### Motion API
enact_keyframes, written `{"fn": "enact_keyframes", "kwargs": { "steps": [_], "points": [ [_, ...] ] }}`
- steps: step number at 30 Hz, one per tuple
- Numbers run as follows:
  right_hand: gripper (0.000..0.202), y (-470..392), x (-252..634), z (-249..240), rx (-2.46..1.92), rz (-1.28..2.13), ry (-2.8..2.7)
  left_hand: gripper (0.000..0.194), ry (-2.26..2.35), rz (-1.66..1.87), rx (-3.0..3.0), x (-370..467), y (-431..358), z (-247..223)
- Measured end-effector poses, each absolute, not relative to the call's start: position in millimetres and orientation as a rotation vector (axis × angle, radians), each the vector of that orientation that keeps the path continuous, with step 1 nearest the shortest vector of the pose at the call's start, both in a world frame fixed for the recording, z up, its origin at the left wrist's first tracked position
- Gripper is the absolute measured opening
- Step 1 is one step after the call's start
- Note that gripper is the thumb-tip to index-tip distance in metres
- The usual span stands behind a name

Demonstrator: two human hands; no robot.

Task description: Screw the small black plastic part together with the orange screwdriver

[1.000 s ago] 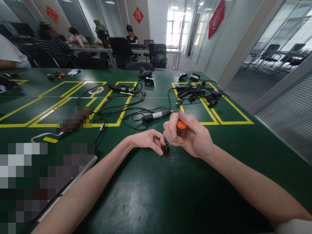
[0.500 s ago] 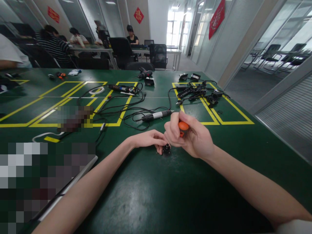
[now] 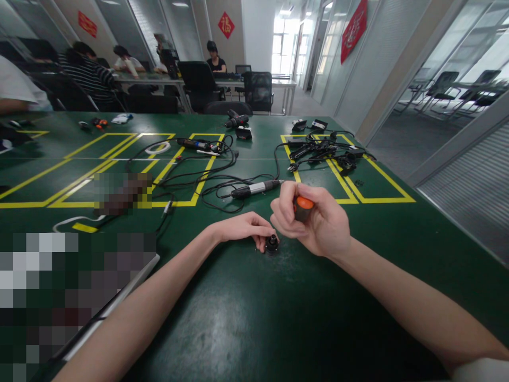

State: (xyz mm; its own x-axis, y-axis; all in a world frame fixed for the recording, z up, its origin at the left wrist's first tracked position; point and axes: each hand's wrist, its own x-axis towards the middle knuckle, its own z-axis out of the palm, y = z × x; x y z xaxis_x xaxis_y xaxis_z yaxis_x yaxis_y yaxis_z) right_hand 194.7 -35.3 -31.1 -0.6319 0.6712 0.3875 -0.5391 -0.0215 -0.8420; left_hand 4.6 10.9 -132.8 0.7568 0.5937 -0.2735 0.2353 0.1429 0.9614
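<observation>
The character 福 can be read on a red diamond sign point(image 3: 226, 25) hung on the far wall; the writing on the red banner point(image 3: 353, 32) at the right cannot be made out, and any marking on the grey-and-black pen-shaped tool point(image 3: 257, 188) is too small to be read. A black round part point(image 3: 272, 246), with a short metal stub point(image 3: 273, 238) standing up from its middle, is set on the green tabletop point(image 3: 238, 329). It is met at its left and far sides by the left hand point(image 3: 248, 228), whose grip is closed on it with bent fingers. An orange-topped handle point(image 3: 305, 203) is clasped in the right hand point(image 3: 318, 218), the grip being wrapped round it. The handle is held above the round part and to its right; its lower end is hidden by the hand, so whether the two are touching cannot be told. Beyond the hands, the pen-shaped tool is laid with one end near the right hand's fingers, and black cords are looped about it. A heap of black tools point(image 3: 314, 150) is spread farther right across yellow tape point(image 3: 384, 200), and a drill point(image 3: 237, 120) is seen near the far edge
</observation>
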Motion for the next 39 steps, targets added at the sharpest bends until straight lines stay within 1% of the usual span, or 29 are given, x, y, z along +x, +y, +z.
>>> {"fn": "enact_keyframes", "kwargs": {
  "steps": [3, 5, 7, 11, 13, 15, 18, 20, 28, 34, 39],
  "points": [
    [0.024, -34.7, 195.9, -32.9, -0.093, 1.805, -1.365, 0.041, 0.71, 0.309, 1.429, 3.2, 12.1, -133.8],
    [0.019, -33.6, 196.1, -32.4, -0.085, 1.798, -1.374, 0.041, 0.693, 0.301, 1.425, 2.5, 13.3, -135.3],
    [0.022, -32.6, 195.8, -30.9, -0.1, 1.784, -1.392, 0.04, 0.677, 0.289, 1.422, 2.1, 14.2, -136.9],
    [0.036, -31.9, 195.1, -29.0, -0.148, 1.776, -1.41, 0.038, 0.688, 0.304, 1.427, 2.0, 12.5, -136.9],
    [0.039, -32.6, 195.3, -29.5, -0.138, 1.78, -1.419, 0.036, 0.697, 0.314, 1.42, 2.3, 10.7, -134.9],
    [0.035, -33.4, 195.8, -30.3, -0.116, 1.788, -1.421, 0.035, 0.7, 0.325, 1.396, 2.6, 9.3, -132.5],
    [0.021, -34.2, 196.2, -31.3, -0.106, 1.794, -1.402, 0.037, 0.699, 0.342, 1.375, 3.2, 9.3, -130.5],
    [0.017, -34.0, 195.8, -31.6, -0.108, 1.784, -1.397, 0.037, 0.696, 0.334, 1.383, 3.5, 10.2, -131.1],
    [0.035, -33.7, 194.8, -30.5, -0.14, 1.745, -1.422, 0.038, 0.678, 0.333, 1.408, 4.0, 9.0, -131.3],
    [0.019, -34.3, 196.2, -30.1, -0.1, 1.793, -1.401, 0.035, 0.713, 0.345, 1.403, 6.0, 7.7, -128.6],
    [0.02, -33.6, 195.3, -31.0, -0.102, 1.765, -1.432, 0.03, 0.686, 0.355, 1.393, 6.8, 11.3, -133.8]
  ]
}}
